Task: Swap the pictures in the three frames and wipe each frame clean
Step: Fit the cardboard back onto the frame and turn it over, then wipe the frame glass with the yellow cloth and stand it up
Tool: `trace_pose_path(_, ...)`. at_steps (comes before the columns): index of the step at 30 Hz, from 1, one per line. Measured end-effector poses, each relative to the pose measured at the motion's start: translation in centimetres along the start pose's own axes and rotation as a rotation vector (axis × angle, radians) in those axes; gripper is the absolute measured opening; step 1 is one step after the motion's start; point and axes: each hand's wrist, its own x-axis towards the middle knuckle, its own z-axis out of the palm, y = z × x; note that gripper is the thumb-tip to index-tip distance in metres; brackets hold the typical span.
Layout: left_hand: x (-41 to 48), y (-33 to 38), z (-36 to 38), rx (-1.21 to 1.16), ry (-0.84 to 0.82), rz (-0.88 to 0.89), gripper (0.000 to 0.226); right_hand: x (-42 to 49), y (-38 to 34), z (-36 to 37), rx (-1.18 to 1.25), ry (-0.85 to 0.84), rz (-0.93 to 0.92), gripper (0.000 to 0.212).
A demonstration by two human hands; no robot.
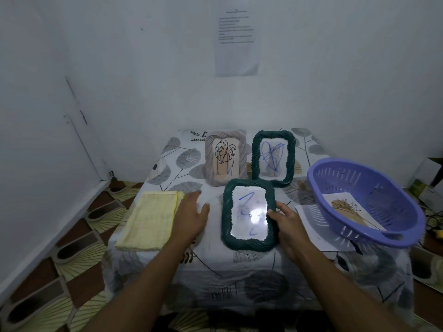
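The right hand (290, 224) grips the right edge of the near green frame (249, 216), thumb over the front, probably to steady it for wiping. This frame is at the counter (215, 271) centre. The left hand (191, 219) is spread, empty, just beside the yellow cloth (151, 219), apparently reaching for it.

Count:
- Frames: three. Two are green, near and far (273, 158), and one is beige (225, 159).
- Cloth: one.
- Purple basket (374, 180): one, holding one picture (345, 207).

Blue scribbles mark both green frames' glass.
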Motion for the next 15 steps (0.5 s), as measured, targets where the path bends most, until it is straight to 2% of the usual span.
trace_pose_path(2, 1.4, -3.1, -1.6, 0.339, 0.057, -0.007, 0.055, 0.2, 0.2, 0.1, 0.008, -0.004, -0.002, 0.026)
trace_pose_path(4, 2.2, -5.7, -2.6, 0.552, 0.023, -0.09, 0.063, 0.2, 0.3, 0.3, -0.003, -0.002, 0.0, 0.026)
trace_pose_path(6, 2.4, -7.1, -2.6, 0.603, 0.007, -0.117, 0.05, 0.2, 0.3, 0.4, -0.007, 0.002, 0.0, 0.025)
trace_pose_path(8, 2.0, -6.9, -2.3, 0.614, 0.058, -0.035, 0.024, 0.1, 0.4, 0.1, 0.008, -0.003, 0.001, 0.024)
trace_pose_path(10, 1.4, -5.3, -2.4, 0.485, 0.159, -0.006, 0.011, 0.0, 0.4, 0.0, 0.025, -0.011, 0.0, 0.023)
trace_pose_path(12, 0.6, -2.6, -2.1, 0.194, 0.218, -0.007, 0.01, 0.0, 0.3, 0.0, 0.028, -0.016, 0.004, 0.022)
trace_pose_path(14, -0.6, 1.0, -1.3, -0.041, 0.163, 0.068, 0.014, 0.0, 0.3, 0.3, 0.034, -0.023, 0.013, 0.02)
trace_pose_path(15, -1.1, 2.3, -0.5, -0.076, 0.087, 0.152, 0.019, -0.1, 0.2, 0.5, 0.036, -0.027, 0.013, 0.019)
